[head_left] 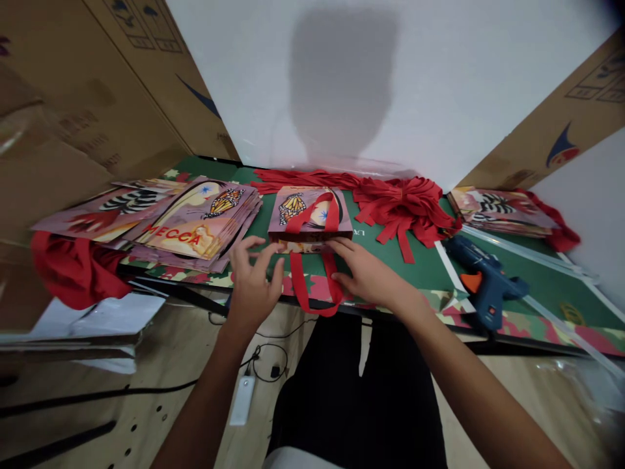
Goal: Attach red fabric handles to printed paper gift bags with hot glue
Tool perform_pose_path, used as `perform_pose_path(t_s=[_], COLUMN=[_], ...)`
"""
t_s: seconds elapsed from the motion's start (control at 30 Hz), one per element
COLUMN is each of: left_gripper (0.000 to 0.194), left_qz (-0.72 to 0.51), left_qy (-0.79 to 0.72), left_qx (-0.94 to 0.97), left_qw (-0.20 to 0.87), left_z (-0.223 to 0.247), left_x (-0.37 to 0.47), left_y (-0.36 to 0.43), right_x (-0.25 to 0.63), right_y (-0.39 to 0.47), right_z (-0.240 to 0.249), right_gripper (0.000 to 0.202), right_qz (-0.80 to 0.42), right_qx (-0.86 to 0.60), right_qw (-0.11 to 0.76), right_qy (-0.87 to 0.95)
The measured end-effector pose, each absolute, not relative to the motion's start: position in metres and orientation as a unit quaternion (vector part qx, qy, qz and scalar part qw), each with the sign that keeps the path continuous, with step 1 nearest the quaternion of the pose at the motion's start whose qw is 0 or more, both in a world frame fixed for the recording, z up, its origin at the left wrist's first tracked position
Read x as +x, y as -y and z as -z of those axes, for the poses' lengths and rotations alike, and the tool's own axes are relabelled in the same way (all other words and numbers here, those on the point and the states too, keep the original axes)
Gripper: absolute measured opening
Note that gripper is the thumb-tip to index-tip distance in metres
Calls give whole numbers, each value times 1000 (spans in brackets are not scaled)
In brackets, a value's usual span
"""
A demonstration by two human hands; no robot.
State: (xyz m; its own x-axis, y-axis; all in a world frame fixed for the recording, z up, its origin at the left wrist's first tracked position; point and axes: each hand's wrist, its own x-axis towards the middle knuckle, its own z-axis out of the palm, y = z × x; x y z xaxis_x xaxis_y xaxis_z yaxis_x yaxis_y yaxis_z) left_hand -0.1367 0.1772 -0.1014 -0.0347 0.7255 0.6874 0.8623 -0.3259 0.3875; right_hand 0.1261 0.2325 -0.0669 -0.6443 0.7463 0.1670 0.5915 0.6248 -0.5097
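A printed paper bag (312,213) with a butterfly and an eye lies on the green table, its near edge towards me. One red ribbon handle (334,213) rests over its top face; another red loop (312,307) hangs from its near side past the table edge. My left hand (254,277) is at the bag's near left corner, fingers apart and curved, holding nothing. On the near right edge lie the fingertips of my right hand (359,270), its fingers spread and not wrapped round anything.
Stacked printed bags (195,225) lie at the left, more (502,212) at the far right. Red ribbons (405,205) are heaped behind and right of the bag. A blue glue gun (488,280) sits at the right edge. Cardboard and a white panel (342,78) stand around.
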Motion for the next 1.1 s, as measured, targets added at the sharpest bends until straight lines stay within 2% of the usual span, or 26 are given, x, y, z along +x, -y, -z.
perform_pose_path(t_s=[0.03,0.1,0.17,0.2,0.3,0.4,0.47,0.63,0.77,0.97,1.1], left_gripper=[28,49,70,73,57,36,32,46,57,63,65], left_qz=[456,490,488,476,443,469,485,456,443,431,438], left_qy=[578,572,553,542,531,557,572,577,583,595,599], left_qx=[-670,-654,-675,-692,-718,-681,-657,-671,-673,-670,-660], left_qw=[88,72,20,-12,-79,-80,-74,-93,-108,-108,-116], left_z=[101,102,101,101,99,97,98,99,97,97,98], left_x=[-137,-139,-140,-140,-134,-122,-114,-107,-110,-111,-110], left_y=[-182,-194,-204,-207,-210,-205,-201,-193,-185,-181,-180], right_x=[127,128,131,132,137,141,144,146,142,136,130], right_y=[-231,-228,-226,-225,-221,-217,-215,-210,-206,-207,-216], right_z=[66,64,62,62,61,61,61,57,54,61,60], right_gripper=[69,71,72,72,71,72,73,70,55,43,34], right_qz=[-205,-198,-196,-196,-194,-191,-195,-203,-186,-148,-132], right_qx=[-380,-382,-383,-382,-380,-386,-391,-400,-409,-423,-422], right_qw=[185,183,180,179,178,170,161,151,147,157,130], right_qy=[883,884,885,885,887,886,885,881,881,880,887])
